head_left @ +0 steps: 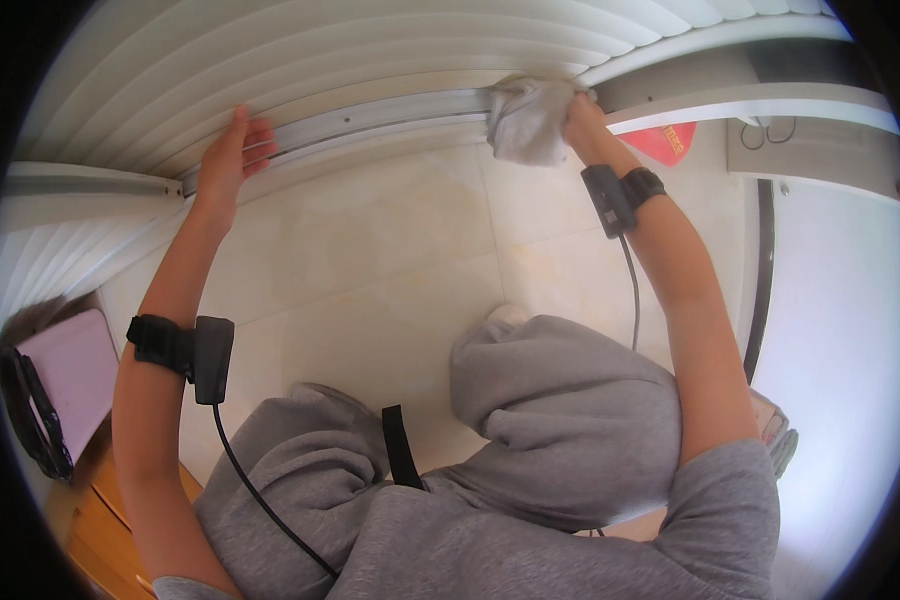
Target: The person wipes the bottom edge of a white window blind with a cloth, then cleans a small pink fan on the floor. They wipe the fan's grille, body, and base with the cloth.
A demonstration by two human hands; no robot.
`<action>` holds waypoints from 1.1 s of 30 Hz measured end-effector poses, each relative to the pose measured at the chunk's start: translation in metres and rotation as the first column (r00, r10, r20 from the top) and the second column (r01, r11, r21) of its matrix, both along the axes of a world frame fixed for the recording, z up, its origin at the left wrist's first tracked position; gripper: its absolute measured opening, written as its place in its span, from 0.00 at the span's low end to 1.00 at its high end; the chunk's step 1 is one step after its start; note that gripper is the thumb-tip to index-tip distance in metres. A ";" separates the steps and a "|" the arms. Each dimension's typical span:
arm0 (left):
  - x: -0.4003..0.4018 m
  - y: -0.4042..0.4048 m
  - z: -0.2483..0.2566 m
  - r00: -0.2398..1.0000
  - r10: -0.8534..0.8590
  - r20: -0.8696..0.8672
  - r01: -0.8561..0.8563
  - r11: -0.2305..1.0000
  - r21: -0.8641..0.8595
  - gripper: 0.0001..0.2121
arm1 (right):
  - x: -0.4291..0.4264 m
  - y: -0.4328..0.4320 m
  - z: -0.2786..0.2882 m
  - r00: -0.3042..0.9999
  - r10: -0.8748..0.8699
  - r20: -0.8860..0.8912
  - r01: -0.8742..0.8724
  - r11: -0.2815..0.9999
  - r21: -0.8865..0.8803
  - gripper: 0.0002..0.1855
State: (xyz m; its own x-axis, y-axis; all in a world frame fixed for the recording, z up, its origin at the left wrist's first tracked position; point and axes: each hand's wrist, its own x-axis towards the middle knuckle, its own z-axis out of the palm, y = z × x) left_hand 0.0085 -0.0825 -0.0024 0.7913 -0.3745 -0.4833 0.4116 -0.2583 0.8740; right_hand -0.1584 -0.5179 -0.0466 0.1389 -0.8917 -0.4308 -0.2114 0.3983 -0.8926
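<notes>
My right hand [586, 124] grips a light grey cloth [532, 124], which is bunched over the right part of a pale window or door sill rail [390, 114]. The cloth hangs over the rail's near edge, and its folds hide some of my fingers. Nothing is in my left hand [232, 154], whose fingers are apart near the rail's left part, in front of white slatted blinds [292, 52]. Whether the left fingertips touch the rail or the blinds I cannot tell.
Beige floor tiles [375, 232] lie below the rail. A white frame bar [750, 101] runs to the right above a red item [667, 142] with writing. At the left stand a pink box-like thing [75, 375] and orange wooden furniture [109, 540]. Cables hang from both forearm devices.
</notes>
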 end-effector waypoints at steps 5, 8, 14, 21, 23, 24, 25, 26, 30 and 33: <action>-0.003 0.001 0.001 1.000 -0.007 0.029 0.007 1.000 0.007 0.30 | -0.006 0.005 0.007 0.996 0.086 -0.023 -0.088 0.990 -0.113 0.23; -0.002 0.000 0.002 1.000 0.003 0.021 -0.004 1.000 0.016 0.30 | -0.013 0.017 0.021 0.971 0.206 -0.119 -0.231 0.938 -0.259 0.28; 0.003 0.003 -0.003 1.000 -0.014 -0.022 0.013 1.000 -0.020 0.25 | -0.008 0.062 0.023 0.814 0.226 -0.535 -0.523 0.684 -0.508 0.34; 0.005 0.028 -0.020 0.806 -0.445 0.390 0.264 0.860 0.437 0.17 | -0.009 0.194 -0.008 0.360 0.649 -0.670 -0.921 0.134 -0.366 0.27; 0.001 0.040 -0.024 0.756 -0.473 0.452 0.275 0.857 0.437 0.16 | -0.010 0.236 -0.005 -0.004 0.749 -0.662 -0.964 -0.179 -0.197 0.24; -0.001 0.046 -0.025 0.713 -0.475 0.515 0.254 0.860 0.443 0.15 | -0.009 0.256 0.000 -0.146 0.758 -0.636 -0.944 -0.300 -0.140 0.23; -0.003 0.051 -0.025 0.680 -0.474 0.560 0.234 0.864 0.447 0.14 | -0.008 0.271 0.008 -0.208 0.764 -0.611 -0.906 -0.386 -0.173 0.23; -0.006 0.057 -0.026 0.645 -0.471 0.602 0.216 0.868 0.448 0.13 | -0.008 0.286 0.016 -0.268 0.761 -0.591 -0.861 -0.464 -0.207 0.23; -0.010 0.066 -0.028 0.435 -0.604 0.668 0.182 0.786 0.591 0.13 | -0.003 0.302 0.065 -0.200 0.805 -0.559 -0.723 -0.506 -0.470 0.22; -0.009 0.063 -0.028 0.343 -0.673 0.655 0.197 0.734 0.650 0.11 | 0.001 0.283 0.094 0.010 0.855 -0.518 -0.683 -0.372 -0.628 0.23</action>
